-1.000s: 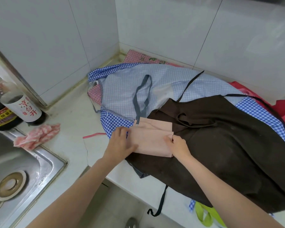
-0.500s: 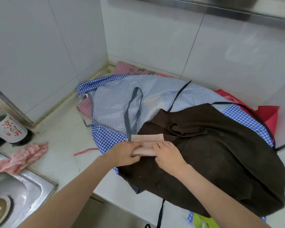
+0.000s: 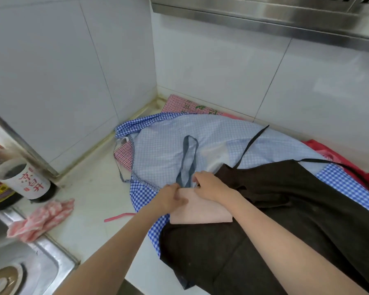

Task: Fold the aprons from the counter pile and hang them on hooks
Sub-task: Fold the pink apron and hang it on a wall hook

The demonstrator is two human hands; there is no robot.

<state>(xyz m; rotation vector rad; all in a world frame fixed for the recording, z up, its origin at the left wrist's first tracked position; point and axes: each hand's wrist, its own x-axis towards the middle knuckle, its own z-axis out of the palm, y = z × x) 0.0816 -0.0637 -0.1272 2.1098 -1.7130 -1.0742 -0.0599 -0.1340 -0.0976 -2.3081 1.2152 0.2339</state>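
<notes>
Left hand (image 3: 172, 198): fingers curled, gripping the left edge of the folded pink apron (image 3: 200, 211). Right hand (image 3: 210, 186): fingers bent onto the far edge of the same apron, pinching it beside the grey strap (image 3: 188, 160). Pink apron: folded flat, lying on the brown apron (image 3: 285, 220) at the near edge of the counter (image 3: 90, 188). Brown apron: spread over the blue checked apron (image 3: 168, 145), right of centre. Red checked cloth (image 3: 179, 104): beneath, in the far corner. Pink rag (image 3: 41, 220): left, by the sink (image 3: 30, 262). 2 bottles (image 3: 24, 184): far left.
</notes>
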